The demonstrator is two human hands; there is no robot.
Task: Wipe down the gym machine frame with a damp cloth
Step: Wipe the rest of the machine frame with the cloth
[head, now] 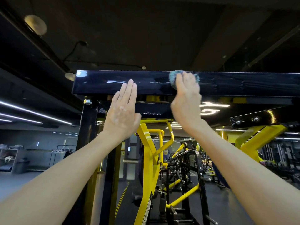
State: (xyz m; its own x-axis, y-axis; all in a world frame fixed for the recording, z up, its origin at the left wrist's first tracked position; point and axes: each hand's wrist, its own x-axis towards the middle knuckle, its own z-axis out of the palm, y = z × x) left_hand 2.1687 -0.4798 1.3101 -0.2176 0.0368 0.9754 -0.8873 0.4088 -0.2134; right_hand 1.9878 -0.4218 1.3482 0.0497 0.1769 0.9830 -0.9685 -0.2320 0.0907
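Wiping overhead, your right hand (186, 101) clutches the seemingly soft, light blue cloth (174, 77) against the glossy black top beam (243, 82); your left hand (123, 109) lies flat nearby, fingers (129, 90) straight. Keep it bunched mid-wad.

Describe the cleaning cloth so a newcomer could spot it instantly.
Start at the gym machine's glossy black horizontal top beam, overhead. Follow it rightwards past the flat open left hand to the right hand pressed against its face. The crumpled teal fuzzy cloth bunched under that hand is the only soft, blue-green thing on that hard black surface.
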